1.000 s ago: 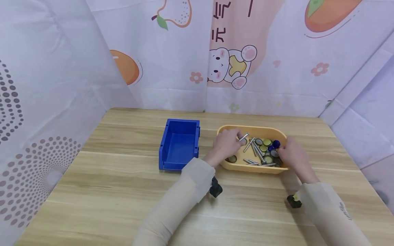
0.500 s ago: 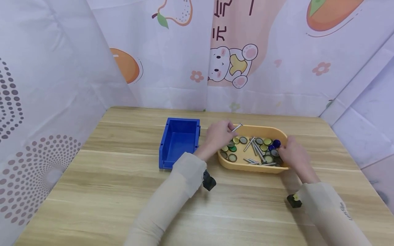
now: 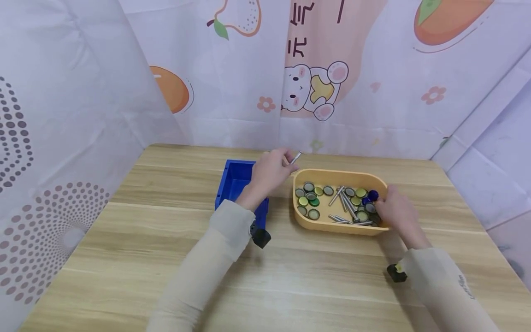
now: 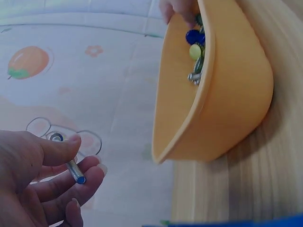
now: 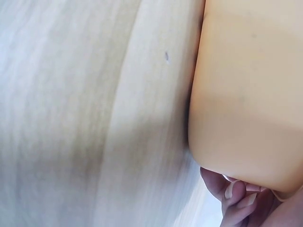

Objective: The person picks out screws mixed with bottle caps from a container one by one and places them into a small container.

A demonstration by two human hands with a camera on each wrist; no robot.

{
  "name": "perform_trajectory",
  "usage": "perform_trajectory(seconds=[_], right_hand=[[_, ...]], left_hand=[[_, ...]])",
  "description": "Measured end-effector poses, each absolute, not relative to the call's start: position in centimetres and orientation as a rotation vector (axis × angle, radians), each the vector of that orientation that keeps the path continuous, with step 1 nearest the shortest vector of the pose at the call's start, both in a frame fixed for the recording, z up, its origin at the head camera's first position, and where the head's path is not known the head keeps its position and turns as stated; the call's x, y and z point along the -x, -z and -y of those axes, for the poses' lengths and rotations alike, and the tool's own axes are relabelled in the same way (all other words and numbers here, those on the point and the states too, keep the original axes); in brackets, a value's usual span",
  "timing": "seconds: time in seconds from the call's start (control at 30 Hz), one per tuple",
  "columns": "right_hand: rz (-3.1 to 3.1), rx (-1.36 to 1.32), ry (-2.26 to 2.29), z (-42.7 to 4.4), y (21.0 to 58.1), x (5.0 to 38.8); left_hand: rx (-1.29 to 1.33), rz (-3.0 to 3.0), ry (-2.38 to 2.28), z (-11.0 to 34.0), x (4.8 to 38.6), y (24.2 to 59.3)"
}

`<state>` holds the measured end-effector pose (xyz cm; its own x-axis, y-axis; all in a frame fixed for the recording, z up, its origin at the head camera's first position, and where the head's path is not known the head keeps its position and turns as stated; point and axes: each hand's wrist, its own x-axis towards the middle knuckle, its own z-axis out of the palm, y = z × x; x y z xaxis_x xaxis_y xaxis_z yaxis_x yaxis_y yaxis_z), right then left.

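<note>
A silver bolt (image 3: 296, 157) is pinched between the thumb and fingers of my left hand (image 3: 268, 173), raised over the right part of the blue bin (image 3: 224, 184). In the left wrist view the bolt's threaded end (image 4: 75, 172) sticks out below the thumb of my left hand (image 4: 42, 175). My right hand (image 3: 397, 210) grips the right end of the yellow tray (image 3: 332, 227); the right wrist view has its curled fingers (image 5: 232, 191) at the tray's end wall (image 5: 246, 118). Several bolts (image 3: 348, 205) and bottle caps (image 3: 314, 214) lie in the tray.
The wooden table (image 3: 315, 276) carries both containers, the blue one left of the yellow one. A printed curtain (image 3: 232, 120) hangs behind the table's back edge. A black device (image 3: 260, 236) is on the left wrist, another (image 3: 397, 273) on the right.
My left hand has moved left with the bolt, from above the yellow tray to the blue bin, uncovering the caps at the tray's left end. My right hand has stayed at the tray's right end.
</note>
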<state>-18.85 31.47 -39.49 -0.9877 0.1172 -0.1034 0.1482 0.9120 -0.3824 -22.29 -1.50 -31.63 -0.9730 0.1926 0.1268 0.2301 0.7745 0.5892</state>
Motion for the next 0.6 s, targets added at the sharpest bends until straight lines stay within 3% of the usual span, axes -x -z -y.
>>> perform_trajectory(seconds=[0.6], right_hand=[[-3.001,-0.197,0.611,-31.5,39.6,18.8]], left_hand=[[0.329,2.937,0.874,7.8,23.0,31.9]])
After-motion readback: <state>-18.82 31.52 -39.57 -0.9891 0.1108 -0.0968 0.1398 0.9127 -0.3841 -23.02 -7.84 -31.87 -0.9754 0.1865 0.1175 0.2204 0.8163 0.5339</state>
